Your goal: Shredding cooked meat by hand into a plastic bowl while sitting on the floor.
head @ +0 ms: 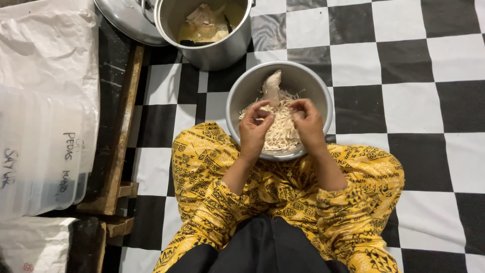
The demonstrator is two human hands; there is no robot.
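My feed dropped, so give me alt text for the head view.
Both hands, left hand and right hand, pull apart shredded chicken over a metal bowl resting by patterned yellow trousers. A steel pot stands beyond on checkered floor.

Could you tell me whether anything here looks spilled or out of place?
Nothing stands out. The shredded meat stays inside the bowl, both hands work over it, and the pot stands upright on the checkered floor.

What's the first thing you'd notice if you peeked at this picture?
Two hands, the left hand and right hand, pinch pale shredded meat over a metal bowl at the middle. Bright yellow patterned trousers fill the bottom, on a black-and-white checked floor. A steel pot stands behind the bowl.
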